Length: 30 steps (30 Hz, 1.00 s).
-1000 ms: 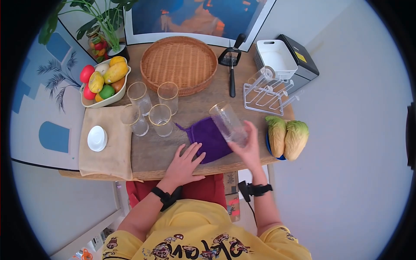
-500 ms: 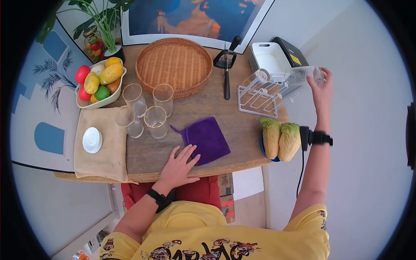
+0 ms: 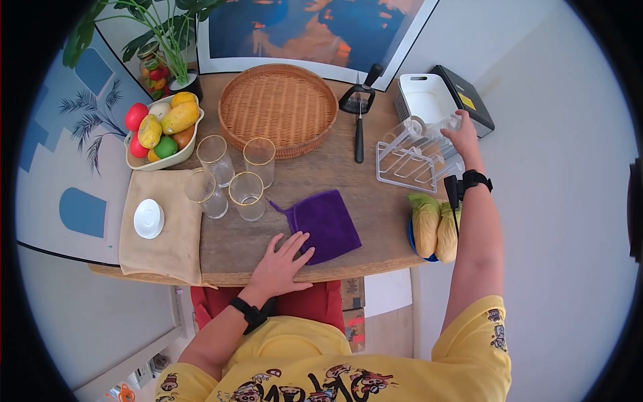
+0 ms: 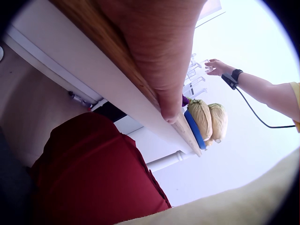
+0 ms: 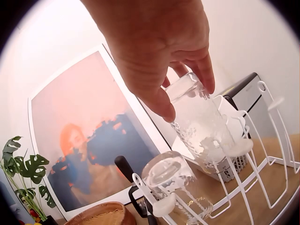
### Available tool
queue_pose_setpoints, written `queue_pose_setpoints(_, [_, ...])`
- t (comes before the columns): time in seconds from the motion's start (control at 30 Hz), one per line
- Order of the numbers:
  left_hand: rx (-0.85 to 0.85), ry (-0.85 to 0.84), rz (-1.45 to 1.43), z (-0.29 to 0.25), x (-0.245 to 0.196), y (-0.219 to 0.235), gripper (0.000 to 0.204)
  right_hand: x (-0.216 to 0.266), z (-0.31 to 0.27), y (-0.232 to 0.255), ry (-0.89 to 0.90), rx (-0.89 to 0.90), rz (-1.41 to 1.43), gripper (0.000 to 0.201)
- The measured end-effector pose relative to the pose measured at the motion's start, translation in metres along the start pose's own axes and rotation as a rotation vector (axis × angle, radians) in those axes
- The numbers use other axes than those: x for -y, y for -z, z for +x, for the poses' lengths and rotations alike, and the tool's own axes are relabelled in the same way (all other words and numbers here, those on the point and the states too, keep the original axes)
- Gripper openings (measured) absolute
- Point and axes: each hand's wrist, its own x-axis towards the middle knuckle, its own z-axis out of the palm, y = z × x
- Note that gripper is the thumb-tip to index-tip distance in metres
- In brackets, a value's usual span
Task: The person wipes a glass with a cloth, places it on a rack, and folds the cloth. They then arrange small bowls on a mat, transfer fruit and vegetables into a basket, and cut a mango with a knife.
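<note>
My right hand (image 3: 463, 137) holds a clear glass (image 5: 199, 122) by its base, fingers and thumb round it, upside down at the white wire rack (image 3: 405, 175). Another upturned glass (image 5: 171, 173) sits on the rack beside it. My left hand (image 3: 276, 268) lies flat at the table's front edge, fingers spread, fingertips on the corner of a folded purple cloth (image 3: 327, 226). Several gold-rimmed glasses stand left of the cloth, one of them (image 3: 246, 195) nearest to it.
A round wicker tray (image 3: 278, 110) lies at the back, with a black-handled tool (image 3: 359, 137) beside it. Fruit bowl (image 3: 164, 159), beige cloth (image 3: 161, 258) and white dish (image 3: 149, 218) are left. Cabbages (image 3: 424, 228), a white basket (image 3: 429, 97) and a dark box (image 3: 469, 100) are right.
My right hand has carried the glass from above the purple cloth out to the right, turned it over and brought it to the rack. The left hand has stayed by the cloth.
</note>
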Motion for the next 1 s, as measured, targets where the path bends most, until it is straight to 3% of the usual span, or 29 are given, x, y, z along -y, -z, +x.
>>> queue_pose_setpoints(0.3, [0.005,-0.009,-0.009,0.000,0.000,0.004,0.079,-0.018,-0.006,-0.050,-0.063,0.183,0.091,0.085])
queue_pose_setpoints(0.6, [0.012,0.010,-0.011,-0.003,0.003,0.000,0.077,-0.055,0.013,-0.076,0.012,0.222,0.021,0.089])
queue_pose_setpoints(0.67, [0.009,-0.012,-0.021,-0.003,0.003,-0.002,0.077,-0.072,0.017,-0.082,0.130,0.212,-0.004,0.088])
queue_pose_setpoints(0.7, [0.008,0.006,-0.018,-0.004,0.004,-0.003,0.077,-0.058,0.014,-0.078,0.143,0.220,0.005,0.088])
queue_pose_setpoints(0.77, [-0.007,-0.015,-0.024,-0.004,0.004,-0.006,0.076,-0.030,0.006,-0.052,0.187,-0.031,-0.204,0.075])
queue_pose_setpoints(0.8, [-0.008,-0.012,-0.028,-0.004,0.004,-0.006,0.076,-0.003,-0.006,-0.033,0.190,-0.028,-0.206,0.075])
queue_pose_setpoints(0.87, [-0.011,-0.015,-0.017,-0.005,0.003,-0.005,0.076,0.069,-0.046,-0.006,0.297,-0.243,0.096,0.057])
queue_pose_setpoints(0.93, [-0.016,-0.016,-0.019,-0.005,0.004,-0.006,0.076,0.119,-0.098,-0.014,0.255,-0.119,0.476,0.045])
queue_pose_setpoints(1.0, [-0.015,-0.023,-0.018,-0.006,0.005,-0.007,0.077,0.192,-0.167,-0.013,0.243,0.211,0.663,0.046])
